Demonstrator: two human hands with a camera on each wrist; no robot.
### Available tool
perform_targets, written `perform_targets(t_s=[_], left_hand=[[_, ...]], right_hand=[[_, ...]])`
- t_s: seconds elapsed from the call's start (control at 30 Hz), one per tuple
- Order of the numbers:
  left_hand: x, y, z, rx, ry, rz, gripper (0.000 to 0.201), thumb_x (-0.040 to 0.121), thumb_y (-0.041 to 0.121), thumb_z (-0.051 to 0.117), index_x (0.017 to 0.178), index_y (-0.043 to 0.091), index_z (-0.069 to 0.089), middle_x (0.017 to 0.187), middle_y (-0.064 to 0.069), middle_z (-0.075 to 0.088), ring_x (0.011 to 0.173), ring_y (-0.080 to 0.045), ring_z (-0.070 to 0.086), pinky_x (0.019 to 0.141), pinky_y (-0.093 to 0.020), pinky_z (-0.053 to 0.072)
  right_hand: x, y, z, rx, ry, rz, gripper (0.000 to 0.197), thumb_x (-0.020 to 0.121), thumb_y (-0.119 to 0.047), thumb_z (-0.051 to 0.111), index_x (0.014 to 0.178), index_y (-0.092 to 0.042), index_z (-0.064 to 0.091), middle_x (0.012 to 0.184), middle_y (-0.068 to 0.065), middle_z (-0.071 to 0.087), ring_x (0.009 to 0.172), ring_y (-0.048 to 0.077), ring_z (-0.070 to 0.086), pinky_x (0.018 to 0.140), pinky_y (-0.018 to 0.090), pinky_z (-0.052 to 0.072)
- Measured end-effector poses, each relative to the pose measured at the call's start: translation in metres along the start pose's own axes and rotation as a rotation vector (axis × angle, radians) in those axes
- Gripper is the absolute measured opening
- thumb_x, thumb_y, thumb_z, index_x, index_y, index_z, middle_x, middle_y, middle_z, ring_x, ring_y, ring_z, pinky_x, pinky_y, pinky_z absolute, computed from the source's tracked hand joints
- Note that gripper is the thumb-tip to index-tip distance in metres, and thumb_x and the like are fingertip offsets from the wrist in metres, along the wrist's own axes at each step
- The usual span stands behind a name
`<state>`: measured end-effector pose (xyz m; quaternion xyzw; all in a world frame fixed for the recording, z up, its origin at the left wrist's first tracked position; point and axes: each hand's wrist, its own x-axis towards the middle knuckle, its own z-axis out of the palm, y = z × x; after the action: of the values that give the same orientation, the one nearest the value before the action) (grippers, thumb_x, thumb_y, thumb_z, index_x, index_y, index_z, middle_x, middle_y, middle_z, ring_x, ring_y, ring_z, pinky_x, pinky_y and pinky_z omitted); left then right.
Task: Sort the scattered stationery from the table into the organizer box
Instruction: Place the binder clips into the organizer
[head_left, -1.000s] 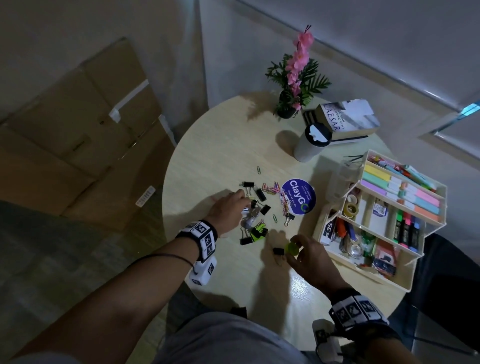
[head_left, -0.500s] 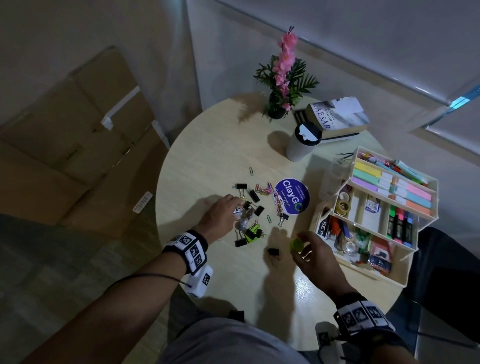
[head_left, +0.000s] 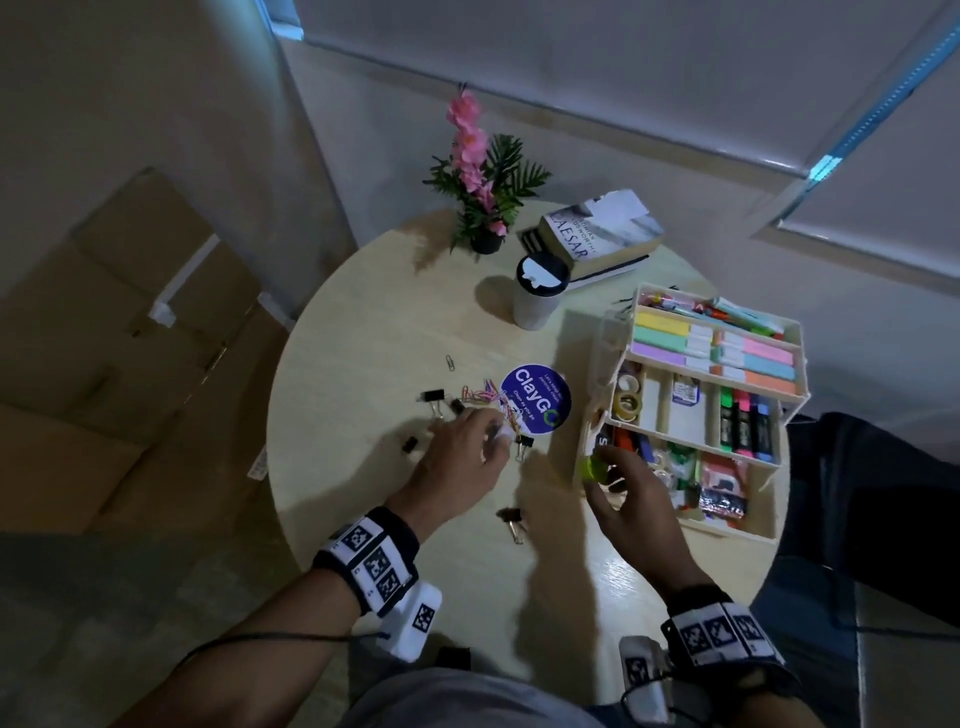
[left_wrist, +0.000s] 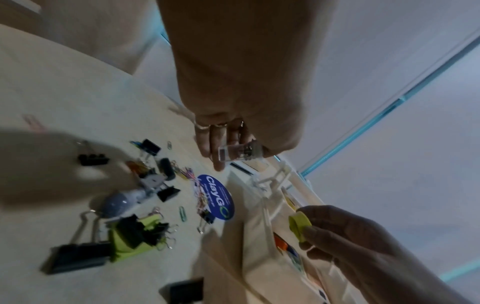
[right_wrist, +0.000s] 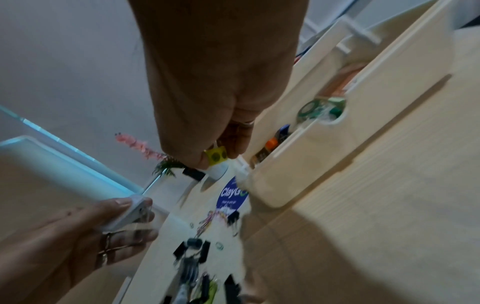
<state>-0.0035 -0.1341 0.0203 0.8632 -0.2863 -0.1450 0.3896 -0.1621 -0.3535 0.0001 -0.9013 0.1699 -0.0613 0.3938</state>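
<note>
Carrying a small yellow-green roll (head_left: 594, 466), perhaps tape though too dim to tell, pinched between thumb and fingertips of the right hand (head_left: 631, 499), right at the near-left corner of the organizer box (head_left: 737, 531). Holding in the left hand (head_left: 464, 457) a small clear plastic piece (left_wrist: 240, 152), fingers curled round it, above the clutter by the blue ClayGo sticker (head_left: 536, 399).

To finish well: lift the roll over the box's front wall rather than brushing it, since the near tier already looks crowded with markers and loose bits. Aim for a free gap in that near compartment, or for the middle tier's left cell, where the other tape rolls (head_left: 627, 402) sit, and lower flat before letting go so nothing rolls back out. Keep the wrist high; the upper trays overhang.

Left on the table (head_left: 363, 332): black binder clips (head_left: 432, 398), another near the table's front edge (head_left: 511, 518), coloured paper clips (head_left: 117, 396) beside the sticker, one stray clip (head_left: 450, 362) farther off. Bring the left hand's piece across next, without dragging through the pile
</note>
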Motion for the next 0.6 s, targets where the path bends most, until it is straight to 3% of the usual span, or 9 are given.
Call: perform_targets(t_s=[0.13,0.2,0.27,0.37,0.43,0.6], left_hand=[[0.002,0.031,0.031,0.039,-0.161,-0.014,0.026,0.104,0.036,0.042,0.105,0.015,0.057,0.101,-0.002,0.055,0.086,-0.019,0.056,0.076,-0.043,0.049],[0.004,0.049,0.043,0.073,-0.242,-0.003,0.020,0.103,0.038,0.040,0.101,0.021,0.051,0.099,0.001,0.053,0.079,-0.014,0.053,0.066,-0.030,0.044],[0.006,0.066,0.051,0.083,-0.309,-0.005,0.011,0.104,0.031,0.045,0.101,0.022,0.050,0.095,0.001,0.056,0.075,-0.010,0.051,0.058,-0.019,0.032],[0.010,0.085,0.069,0.035,-0.373,-0.027,0.005,0.102,0.030,0.050,0.100,0.026,0.049,0.080,0.001,0.059,0.068,-0.011,0.055,0.057,-0.031,0.034],[0.010,0.093,0.077,0.026,-0.409,-0.053,0.005,0.102,0.031,0.050,0.103,0.028,0.047,0.072,-0.001,0.057,0.059,-0.012,0.053,0.051,-0.032,0.032],[0.011,0.114,0.089,0.002,-0.437,-0.049,0.004,0.105,0.028,0.048,0.105,0.025,0.046,0.074,0.002,0.054,0.058,-0.009,0.050,0.053,-0.033,0.031]], right_hand=[[-0.015,0.021,-0.026,-0.016,0.097,0.015,0.035,0.096,-0.016,0.073,0.130,-0.018,0.064,0.113,-0.007,0.065,0.101,-0.005,0.058,0.083,0.018,0.051],[-0.017,0.035,-0.047,-0.024,0.162,0.029,0.034,0.096,-0.017,0.071,0.130,-0.017,0.065,0.115,-0.005,0.067,0.102,-0.002,0.059,0.085,0.027,0.055],[-0.011,0.052,-0.068,-0.047,0.237,0.053,0.035,0.097,-0.017,0.070,0.131,-0.014,0.064,0.118,-0.001,0.067,0.104,0.009,0.062,0.087,0.036,0.057],[0.010,0.077,-0.096,-0.101,0.273,0.074,0.038,0.098,-0.019,0.068,0.135,-0.013,0.062,0.124,0.005,0.063,0.109,0.023,0.063,0.089,0.044,0.058],[0.030,0.086,-0.102,-0.178,0.255,0.081,0.039,0.096,-0.015,0.071,0.134,-0.010,0.063,0.125,0.010,0.063,0.113,0.027,0.061,0.094,0.044,0.056],[0.064,0.099,-0.104,-0.231,0.183,0.111,0.040,0.092,-0.007,0.071,0.132,-0.006,0.065,0.123,0.016,0.065,0.113,0.035,0.060,0.098,0.043,0.050]])
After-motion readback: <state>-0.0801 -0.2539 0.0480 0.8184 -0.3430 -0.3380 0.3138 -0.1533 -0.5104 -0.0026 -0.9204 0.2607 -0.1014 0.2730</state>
